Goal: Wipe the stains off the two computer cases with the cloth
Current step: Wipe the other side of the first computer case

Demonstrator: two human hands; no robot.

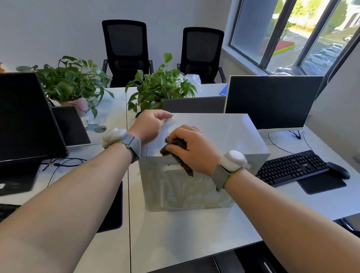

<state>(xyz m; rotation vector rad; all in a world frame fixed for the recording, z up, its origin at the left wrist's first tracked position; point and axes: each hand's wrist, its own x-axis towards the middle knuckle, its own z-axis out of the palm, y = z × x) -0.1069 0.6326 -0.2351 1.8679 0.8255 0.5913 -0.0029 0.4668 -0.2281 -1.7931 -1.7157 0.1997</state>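
Here, mid-frame, the right hand (192, 146) bunches the limp dark cloth (178, 156) on the rigid, likely heavy computer case (208, 130), whose far left edge the left hand (150, 122) steadies with loosely curled fingers.

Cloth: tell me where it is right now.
In the head view, the dark cloth sits mid-frame under the right hand, on the near top edge of the white computer case.
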